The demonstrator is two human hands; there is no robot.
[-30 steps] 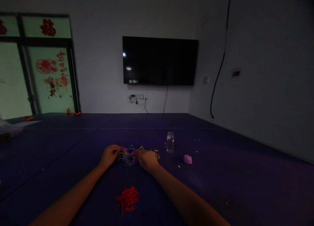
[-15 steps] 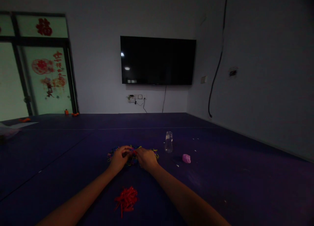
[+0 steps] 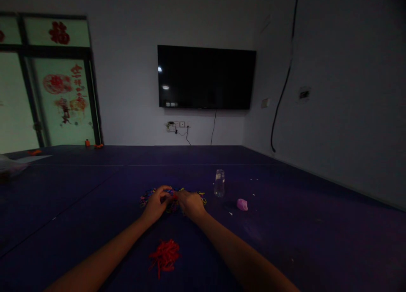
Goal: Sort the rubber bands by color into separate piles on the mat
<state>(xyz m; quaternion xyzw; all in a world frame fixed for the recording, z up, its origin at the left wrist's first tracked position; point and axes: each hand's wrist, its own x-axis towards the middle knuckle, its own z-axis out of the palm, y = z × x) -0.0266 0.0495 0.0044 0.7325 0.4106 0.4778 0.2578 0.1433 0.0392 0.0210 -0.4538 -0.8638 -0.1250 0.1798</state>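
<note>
A spread of small multicoloured bands or loops (image 3: 200, 195) lies on the dark purple surface (image 3: 127, 258). Over its left part is my left hand (image 3: 156, 205), fingers curved and thumb pointing right. My right hand (image 3: 191, 205) is over its right part, fingers bent down toward the left. Between the fingertips of both hands shows a small red piece (image 3: 174, 195); it is too small to tell which hand grips it. Nearer to me, between my forearms, sits a pile of red strips (image 3: 165, 255).
A clear bottle (image 3: 219, 183) stands right of my right hand, with a pink lump (image 3: 242, 205) beyond it. White scraps dot the surface nearby. Orange objects (image 3: 87, 143) are at the far left edge. A black screen (image 3: 207, 77) hangs on the wall.
The whole view has shifted slightly. Both hands remain over the coloured loops, with only slight finger movement.
</note>
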